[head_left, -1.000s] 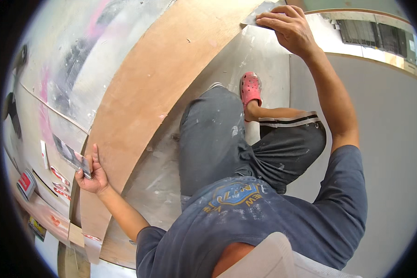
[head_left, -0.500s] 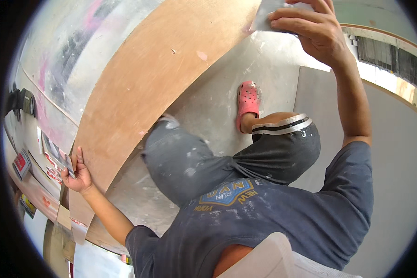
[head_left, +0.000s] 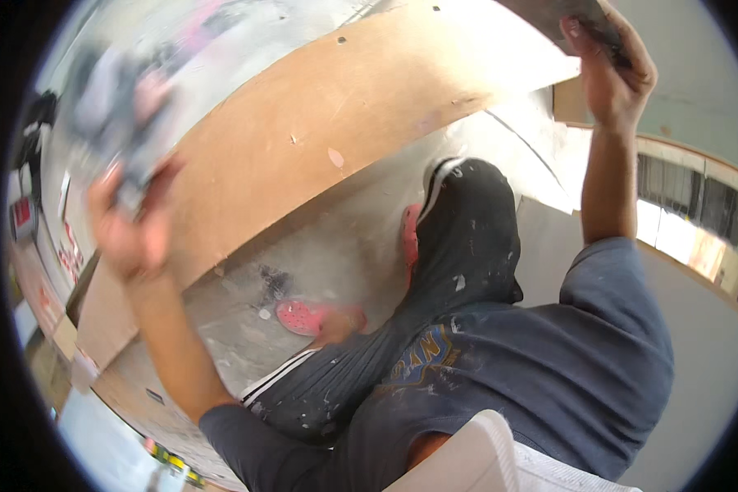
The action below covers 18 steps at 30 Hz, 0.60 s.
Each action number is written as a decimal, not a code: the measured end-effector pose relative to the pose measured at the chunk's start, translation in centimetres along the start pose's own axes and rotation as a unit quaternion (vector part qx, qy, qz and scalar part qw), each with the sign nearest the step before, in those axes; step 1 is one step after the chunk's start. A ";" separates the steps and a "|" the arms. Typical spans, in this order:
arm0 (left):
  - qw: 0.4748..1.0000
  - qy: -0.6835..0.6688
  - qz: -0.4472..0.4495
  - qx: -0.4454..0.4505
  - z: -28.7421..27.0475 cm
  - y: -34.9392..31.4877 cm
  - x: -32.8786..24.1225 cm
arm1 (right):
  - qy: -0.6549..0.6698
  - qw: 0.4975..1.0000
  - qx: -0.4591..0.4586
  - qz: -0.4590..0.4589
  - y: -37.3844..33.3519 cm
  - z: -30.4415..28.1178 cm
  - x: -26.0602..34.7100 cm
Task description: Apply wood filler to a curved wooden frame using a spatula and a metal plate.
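My left hand (head_left: 135, 230) is raised at the left, smeared by motion. Its fingers close round a grey, flat tool (head_left: 133, 190) whose exact kind the blur hides. High at the right, my right hand (head_left: 619, 90) grips a flat, dark grey plate (head_left: 549, 16) like a putty spreader, thumb on one face; part of it is cut off by the view's edge. Between the hands runs a long, curved plywood panel (head_left: 303, 156), light brown with small dents and a pinkish patch.
Beyond the plywood lies a whitish surface (head_left: 246, 49) with dark and pink smears. My legs and pink clogs (head_left: 303, 317) are on the dusty grey floor (head_left: 320, 238) below the panel. At the right stands a plain grey board (head_left: 697, 369). Boxes and tools sit at the far left.
My left hand has swung up and away from the panel's lower left end with its tool. My right hand has shifted right with the plate. My legs have moved, and both clogs now show.
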<state>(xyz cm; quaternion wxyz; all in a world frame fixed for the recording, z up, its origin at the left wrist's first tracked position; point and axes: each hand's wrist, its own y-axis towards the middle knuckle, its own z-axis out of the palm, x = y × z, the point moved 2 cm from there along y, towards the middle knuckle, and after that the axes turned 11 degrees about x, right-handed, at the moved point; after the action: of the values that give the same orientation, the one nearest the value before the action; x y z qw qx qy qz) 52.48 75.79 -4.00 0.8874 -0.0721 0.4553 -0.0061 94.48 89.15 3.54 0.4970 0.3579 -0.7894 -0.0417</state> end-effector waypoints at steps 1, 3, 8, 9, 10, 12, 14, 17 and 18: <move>0.999 -0.024 0.019 -0.023 4.0 0.9 1.6 | 0.103 0.993 -0.041 -0.043 -0.3 1.6 -1.4; 0.998 -0.058 0.021 0.011 8.4 1.9 4.7 | 0.124 0.990 -0.037 -0.063 -1.2 4.5 -0.3; 0.984 -0.082 0.111 0.111 16.3 2.5 8.2 | -0.159 0.936 -0.041 -0.310 -1.2 7.2 1.7; 0.980 -0.103 0.127 0.111 16.9 2.0 8.1 | -0.184 0.933 -0.050 -0.304 -2.1 6.8 2.2; 0.979 -0.101 0.127 0.123 17.5 1.6 7.9 | -0.210 0.929 -0.058 -0.299 -2.7 6.4 2.6; 0.976 -0.111 0.149 0.113 17.6 0.9 7.6 | -0.253 0.924 -0.058 -0.280 -3.7 5.6 3.2; 0.981 -0.069 0.149 0.105 17.4 0.6 7.5 | -0.331 0.908 -0.034 -0.253 -4.3 4.3 3.7; 0.976 -0.041 0.178 0.118 17.7 0.2 7.1 | -0.329 0.911 -0.061 -0.240 -4.9 2.0 4.8; 0.978 -0.045 0.168 0.116 17.8 0.1 7.1 | -0.308 0.916 -0.069 -0.249 -5.1 1.7 5.5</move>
<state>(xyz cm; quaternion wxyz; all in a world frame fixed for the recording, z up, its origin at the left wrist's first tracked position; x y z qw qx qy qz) 71.03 77.56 0.52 0.8974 0.1087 0.4172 0.0937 94.41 81.61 4.69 0.2266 0.4773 -0.7838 -0.3263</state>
